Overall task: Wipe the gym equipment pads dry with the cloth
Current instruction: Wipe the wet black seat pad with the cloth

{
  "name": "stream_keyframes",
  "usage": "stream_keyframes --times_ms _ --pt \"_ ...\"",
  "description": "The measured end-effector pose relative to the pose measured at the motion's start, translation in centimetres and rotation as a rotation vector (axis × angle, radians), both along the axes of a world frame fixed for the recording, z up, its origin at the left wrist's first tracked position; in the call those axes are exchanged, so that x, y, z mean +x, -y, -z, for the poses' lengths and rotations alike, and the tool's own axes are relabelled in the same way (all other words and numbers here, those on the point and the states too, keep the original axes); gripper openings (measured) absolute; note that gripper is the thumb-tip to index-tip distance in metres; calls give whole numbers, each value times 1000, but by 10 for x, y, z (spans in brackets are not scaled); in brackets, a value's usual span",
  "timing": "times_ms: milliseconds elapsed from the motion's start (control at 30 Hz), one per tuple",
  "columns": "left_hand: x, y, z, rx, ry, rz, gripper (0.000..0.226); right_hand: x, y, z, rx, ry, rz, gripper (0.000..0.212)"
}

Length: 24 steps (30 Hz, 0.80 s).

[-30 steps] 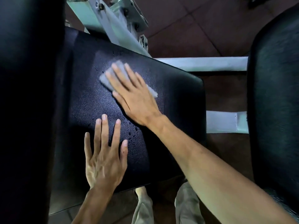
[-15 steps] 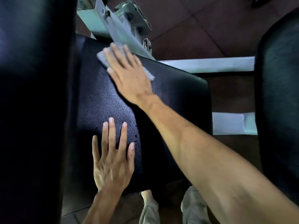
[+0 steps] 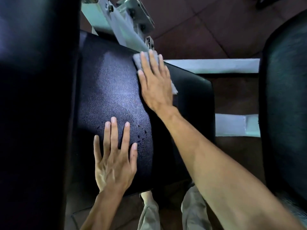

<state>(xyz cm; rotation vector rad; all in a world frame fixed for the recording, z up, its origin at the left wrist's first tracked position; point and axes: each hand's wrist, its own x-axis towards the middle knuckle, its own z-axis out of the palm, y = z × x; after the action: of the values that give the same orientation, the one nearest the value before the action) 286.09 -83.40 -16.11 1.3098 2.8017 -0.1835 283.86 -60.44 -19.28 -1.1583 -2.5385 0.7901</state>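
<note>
From the head camera, three black textured vinyl pads are in view: a wide middle seat pad (image 3: 113,90), a dark upright pad (image 3: 36,97) filling the left side, and a third pad (image 3: 285,97) at the right edge. The right hand (image 3: 155,83) lies flat with fingers spread, pressing one thin grey cloth (image 3: 137,61) against the far edge of the middle pad, just beside the pale grey metal frame (image 3: 123,27). The left hand (image 3: 114,160) rests open and empty, palm down, on the pad's near part. Several dark water droplets (image 3: 141,135) sit just right of its fingers.
</note>
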Motion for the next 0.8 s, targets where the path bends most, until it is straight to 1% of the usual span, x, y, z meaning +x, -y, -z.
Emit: stream_keyframes --times_ms 33,100,167,233,300,367,433,500,533,567,600,667,733,800 --pt "0 0 0 -1 -7 -1 58 -5 9 -2 -2 -10 -25 54" --pt "1 -1 0 -3 -3 -9 58 14 37 -5 35 -26 -159 52" --pt "0 -1 -1 -5 12 -21 58 63 66 -3 95 -22 -333 52" --pt "0 -1 -1 -1 30 -28 59 121 91 8 114 13 -400 51" --pt "0 -2 -1 -2 37 -26 59 169 104 22 85 60 -328 51" --pt "1 -1 0 -1 41 -23 59 188 96 32 23 102 -197 52" --pt "1 -1 0 -1 53 -27 59 170 77 33 -20 140 -13 54" --pt "1 0 0 -4 43 -26 59 131 60 28 -65 123 176 55" --pt "2 0 1 -9 31 -22 58 111 57 24 -73 97 229 54" --pt "2 0 0 -13 22 -20 58 97 61 20 -63 64 219 54" --pt "2 0 0 -14 21 -21 58 90 73 15 -39 36 153 52" --pt "2 0 -1 -8 34 -28 58 101 113 5 -12 11 -70 52" --pt "1 0 -1 2 50 -30 57 140 145 5 10 44 -268 53" --pt "2 1 -1 17 57 -26 57 189 157 18 61 75 -380 52"
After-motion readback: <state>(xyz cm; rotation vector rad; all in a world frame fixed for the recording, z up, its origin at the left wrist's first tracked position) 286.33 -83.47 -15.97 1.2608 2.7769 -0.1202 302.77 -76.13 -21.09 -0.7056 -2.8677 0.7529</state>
